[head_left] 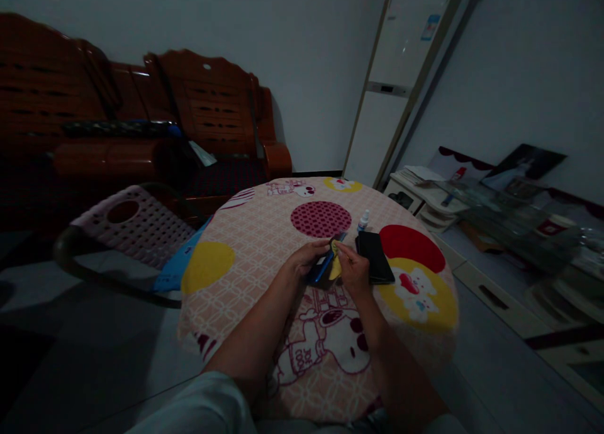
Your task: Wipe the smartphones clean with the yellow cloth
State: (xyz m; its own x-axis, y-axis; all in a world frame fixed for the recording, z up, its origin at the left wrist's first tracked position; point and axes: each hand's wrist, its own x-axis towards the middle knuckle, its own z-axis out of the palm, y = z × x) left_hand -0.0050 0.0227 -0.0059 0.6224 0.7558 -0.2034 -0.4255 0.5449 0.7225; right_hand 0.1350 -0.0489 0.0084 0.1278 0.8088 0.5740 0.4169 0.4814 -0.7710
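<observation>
Over the round table, my left hand (307,258) grips a thin, dark, blue-edged phone (321,268), tilted up on its side; the dim light leaves its details unclear. Pinched in the fingers of my right hand (355,267) is a small yellow cloth (335,268), which lies against the phone's face. Just right of that hand, a flat black case (379,258) rests on the table. A small white bottle (363,221) stands upright behind the case.
A patterned cloth (264,233) covers the round table. To the left stand a woven-back chair (136,226) and carved wooden seats (212,107). A tall white air conditioner (377,116) is at the back; a low cabinet (491,295) with clutter runs along the right.
</observation>
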